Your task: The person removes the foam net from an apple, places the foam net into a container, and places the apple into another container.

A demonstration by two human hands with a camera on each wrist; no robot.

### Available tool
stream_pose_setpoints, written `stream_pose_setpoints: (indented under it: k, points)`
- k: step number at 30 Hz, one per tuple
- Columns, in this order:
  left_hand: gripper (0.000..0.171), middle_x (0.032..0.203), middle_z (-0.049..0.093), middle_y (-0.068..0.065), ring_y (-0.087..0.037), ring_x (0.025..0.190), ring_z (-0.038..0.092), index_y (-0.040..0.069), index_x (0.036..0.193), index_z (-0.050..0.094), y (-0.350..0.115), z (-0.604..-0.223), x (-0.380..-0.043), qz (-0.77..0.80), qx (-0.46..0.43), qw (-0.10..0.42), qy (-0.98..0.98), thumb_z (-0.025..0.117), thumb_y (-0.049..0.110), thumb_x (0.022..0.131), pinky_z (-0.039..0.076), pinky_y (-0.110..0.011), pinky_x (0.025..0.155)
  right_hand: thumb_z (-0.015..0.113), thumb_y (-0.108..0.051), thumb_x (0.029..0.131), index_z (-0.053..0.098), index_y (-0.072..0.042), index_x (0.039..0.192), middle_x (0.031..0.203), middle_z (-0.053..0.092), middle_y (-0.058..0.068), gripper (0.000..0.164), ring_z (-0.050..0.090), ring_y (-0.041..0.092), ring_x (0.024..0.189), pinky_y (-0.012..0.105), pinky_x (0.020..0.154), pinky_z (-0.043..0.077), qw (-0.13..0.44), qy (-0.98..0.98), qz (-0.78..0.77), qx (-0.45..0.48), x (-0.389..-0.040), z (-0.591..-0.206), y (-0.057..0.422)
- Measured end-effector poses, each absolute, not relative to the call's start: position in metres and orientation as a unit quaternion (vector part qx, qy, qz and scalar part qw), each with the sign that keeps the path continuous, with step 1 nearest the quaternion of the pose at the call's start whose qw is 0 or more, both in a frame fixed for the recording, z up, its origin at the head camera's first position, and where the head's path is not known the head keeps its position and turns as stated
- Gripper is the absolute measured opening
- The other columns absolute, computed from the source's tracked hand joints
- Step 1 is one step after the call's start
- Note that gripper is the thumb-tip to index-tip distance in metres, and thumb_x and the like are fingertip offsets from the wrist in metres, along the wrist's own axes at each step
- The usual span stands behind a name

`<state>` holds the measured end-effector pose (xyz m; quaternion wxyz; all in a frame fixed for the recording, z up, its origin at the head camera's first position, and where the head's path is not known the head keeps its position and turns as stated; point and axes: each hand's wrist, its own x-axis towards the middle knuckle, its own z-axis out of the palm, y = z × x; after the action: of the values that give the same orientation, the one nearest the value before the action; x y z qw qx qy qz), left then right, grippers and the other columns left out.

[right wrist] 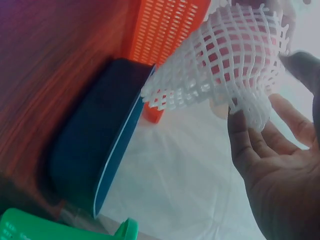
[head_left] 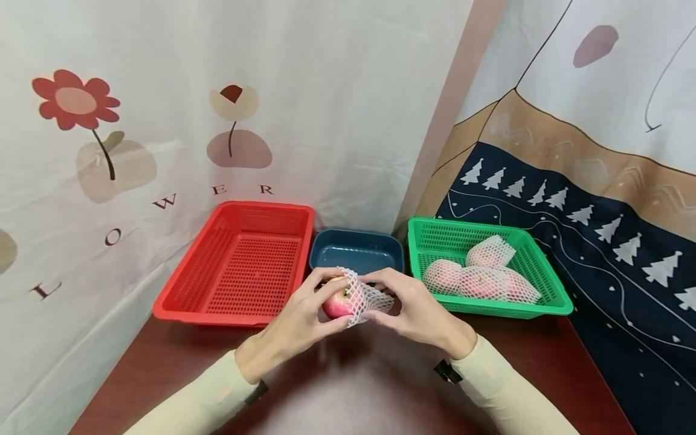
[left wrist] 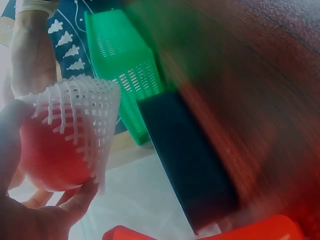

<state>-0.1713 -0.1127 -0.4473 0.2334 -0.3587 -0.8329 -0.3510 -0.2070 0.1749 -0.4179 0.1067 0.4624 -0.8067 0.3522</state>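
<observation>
A red apple (head_left: pixel 335 306), partly covered by a white foam net sleeve (head_left: pixel 375 298), is held up over the table in front of the person. My left hand (head_left: pixel 301 311) grips the apple's bare side, thumb below and fingers above in the head view. In the left wrist view the net's open edge crosses the apple (left wrist: pixel 55 155). Opposite it, my right hand (head_left: pixel 418 308) pinches the foam net between thumb and fingers. The right wrist view shows the net's loose end (right wrist: pixel 172 90) sticking out past the fruit.
Behind the hands stands a dark blue tray (head_left: pixel 356 244). To its left is a red basket (head_left: pixel 234 314); to its right, a green basket (head_left: pixel 489 307) holding several net-wrapped fruits (head_left: pixel 484 281). All stand on a dark red wooden table (head_left: pixel 136 374), with printed curtains (head_left: pixel 337 121) behind.
</observation>
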Motion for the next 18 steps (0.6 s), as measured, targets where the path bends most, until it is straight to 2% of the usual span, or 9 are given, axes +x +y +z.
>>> stream_pose_setpoints:
  k: [3, 8, 12, 18]
  points:
    - [0.074, 0.154, 0.063, -0.015, -0.029, 0.14, 0.068, 0.01, 0.152, 0.073, -0.1131, -0.4483, -0.1717, -0.343, -0.364, 0.235, -0.833, 0.106, 0.019, 0.086, 0.071, -0.031, 0.101, 0.102, -0.02, 0.092, 0.074, -0.013, 0.145, 0.133, 0.078, 0.001, 0.06, 0.072, 0.012, 0.107, 0.027, 0.09, 0.067, 0.128, -0.805, 0.341, 0.468, -0.2081, -0.4197, 0.1722]
    - [0.073, 0.153, 0.062, -0.015, -0.029, 0.14, 0.066, 0.011, 0.154, 0.071, -0.1145, -0.4482, -0.171, -0.33, -0.368, 0.239, -0.836, 0.103, 0.019, 0.089, 0.071, -0.031, 0.1, 0.098, -0.009, 0.094, 0.076, -0.012, 0.136, 0.113, 0.076, -0.001, 0.047, 0.07, 0.01, 0.096, 0.025, 0.082, 0.064, 0.152, -0.804, 0.326, 0.474, -0.2114, -0.4208, 0.1706]
    - [0.074, 0.153, 0.062, -0.016, -0.03, 0.139, 0.066, 0.012, 0.155, 0.07, -0.1148, -0.4485, -0.1715, -0.332, -0.358, 0.24, -0.839, 0.102, 0.018, 0.089, 0.072, -0.03, 0.097, 0.094, -0.009, 0.098, 0.074, -0.012, 0.136, 0.115, 0.077, -0.001, 0.043, 0.068, 0.011, 0.095, 0.023, 0.08, 0.063, 0.139, -0.813, 0.32, 0.467, -0.212, -0.4194, 0.172]
    - [0.077, 0.158, 0.062, -0.019, -0.033, 0.142, 0.065, 0.016, 0.158, 0.068, -0.1147, -0.449, -0.1729, -0.334, -0.345, 0.235, -0.845, 0.102, 0.021, 0.089, 0.073, -0.035, 0.095, 0.092, -0.008, 0.101, 0.068, -0.009, 0.149, 0.108, 0.072, -0.002, 0.054, 0.064, 0.007, 0.09, 0.022, 0.079, 0.061, 0.098, -0.837, 0.316, 0.436, -0.2105, -0.4156, 0.1746]
